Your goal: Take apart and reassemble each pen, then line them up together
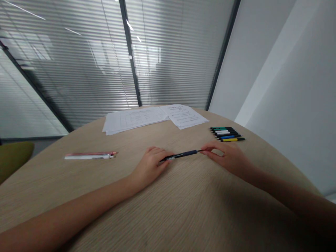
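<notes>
A dark pen (185, 153) with a blue-black grip lies nearly level just above the table in front of me. My left hand (152, 161) is closed round its left end, thumb below and fingers over the top. At the pen's right end, a thin dark rod (199, 151) sticks out, and the thumb and forefinger of my right hand (225, 154) pinch it. Whether this rod is a refill or the pen's own tip is too small to tell. Behind my right hand, several pens (225, 134) in green, white, black, blue and yellow lie side by side.
The round wooden table (168, 210) fills the lower view. A reddish pen (89, 153) and white pens (86, 157) lie at left. Printed paper sheets (136, 118) spread along the far edge. A green chair (15, 157) stands at left, with blinds (170, 52) behind.
</notes>
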Motion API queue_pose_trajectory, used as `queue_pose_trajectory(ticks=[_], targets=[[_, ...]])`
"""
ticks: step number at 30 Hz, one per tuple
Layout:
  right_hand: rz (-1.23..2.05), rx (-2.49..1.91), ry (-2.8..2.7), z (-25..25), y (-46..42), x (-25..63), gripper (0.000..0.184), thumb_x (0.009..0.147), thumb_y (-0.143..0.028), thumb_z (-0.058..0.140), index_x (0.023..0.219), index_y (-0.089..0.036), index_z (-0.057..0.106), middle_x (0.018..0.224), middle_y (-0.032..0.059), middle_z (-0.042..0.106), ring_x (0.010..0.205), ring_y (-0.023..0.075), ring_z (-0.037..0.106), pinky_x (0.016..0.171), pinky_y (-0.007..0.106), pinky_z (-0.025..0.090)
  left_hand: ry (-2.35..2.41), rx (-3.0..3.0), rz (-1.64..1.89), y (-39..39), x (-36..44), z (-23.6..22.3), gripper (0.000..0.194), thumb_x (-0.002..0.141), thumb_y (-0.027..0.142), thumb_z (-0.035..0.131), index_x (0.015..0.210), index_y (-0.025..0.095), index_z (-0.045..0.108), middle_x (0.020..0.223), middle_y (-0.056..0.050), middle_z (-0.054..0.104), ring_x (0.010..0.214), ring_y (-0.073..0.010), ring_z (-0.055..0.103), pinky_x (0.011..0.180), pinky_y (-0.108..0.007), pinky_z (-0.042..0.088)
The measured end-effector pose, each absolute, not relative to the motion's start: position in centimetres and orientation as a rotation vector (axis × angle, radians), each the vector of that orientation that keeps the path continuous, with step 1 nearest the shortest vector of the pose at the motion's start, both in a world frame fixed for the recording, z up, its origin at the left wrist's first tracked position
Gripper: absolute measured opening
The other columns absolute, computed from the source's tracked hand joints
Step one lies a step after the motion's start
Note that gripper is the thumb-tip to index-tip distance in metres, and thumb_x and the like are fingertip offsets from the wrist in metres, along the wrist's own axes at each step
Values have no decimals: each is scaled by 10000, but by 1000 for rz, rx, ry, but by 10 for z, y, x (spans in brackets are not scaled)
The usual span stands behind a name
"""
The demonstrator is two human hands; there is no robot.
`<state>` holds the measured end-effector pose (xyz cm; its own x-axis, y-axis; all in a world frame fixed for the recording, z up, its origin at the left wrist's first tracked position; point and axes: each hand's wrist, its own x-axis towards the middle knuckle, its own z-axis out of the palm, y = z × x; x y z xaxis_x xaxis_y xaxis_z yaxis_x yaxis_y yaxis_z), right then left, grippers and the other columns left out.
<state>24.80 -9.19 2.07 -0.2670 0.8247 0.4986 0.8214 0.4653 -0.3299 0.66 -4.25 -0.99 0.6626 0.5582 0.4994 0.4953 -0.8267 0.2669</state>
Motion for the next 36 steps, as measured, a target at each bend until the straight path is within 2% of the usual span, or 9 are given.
queue_pose_trajectory(ticks=[11,18,23,27,32,36], targets=[[252,-1381,-2069,23,-91,248,89,736,-225,502,739,-190,583,718,12,653,660,131,595,558,226,464,833,2820,888,-46,7,-7,182,809,203,438,924,159,572,790,-43,634,739,-160,545,744,-344,371],[189,-1326,-2095,26,-89,252,95,719,-198,501,770,-188,580,753,22,650,658,127,589,602,247,479,824,2855,911,-45,7,-8,185,812,200,432,933,156,565,797,-44,634,744,-162,548,752,-344,367],[31,-1274,-2173,31,-81,265,274,688,-177,521,961,-189,545,927,53,613,793,156,577,689,300,474,849,2865,883,-46,7,-8,183,812,184,427,931,148,561,815,-48,634,757,-161,556,770,-348,361],[-109,-1316,-2359,24,-71,281,196,711,-204,519,894,-176,584,969,72,580,944,191,523,803,340,424,879,2857,872,-46,7,-9,185,819,197,420,936,147,553,808,-48,636,757,-163,557,769,-353,365],[19,-1657,-2449,16,-65,286,195,700,-211,537,876,-160,602,750,39,606,677,156,575,582,259,448,886,2829,868,-46,8,-9,202,836,217,395,972,148,526,833,-45,638,749,-154,563,798,-361,361],[126,-1709,-2473,15,-65,283,171,677,-143,518,812,-168,621,690,24,622,621,146,575,536,235,432,939,2783,869,-50,9,-5,220,851,232,339,929,138,522,819,-59,630,775,-171,558,788,-365,377]])
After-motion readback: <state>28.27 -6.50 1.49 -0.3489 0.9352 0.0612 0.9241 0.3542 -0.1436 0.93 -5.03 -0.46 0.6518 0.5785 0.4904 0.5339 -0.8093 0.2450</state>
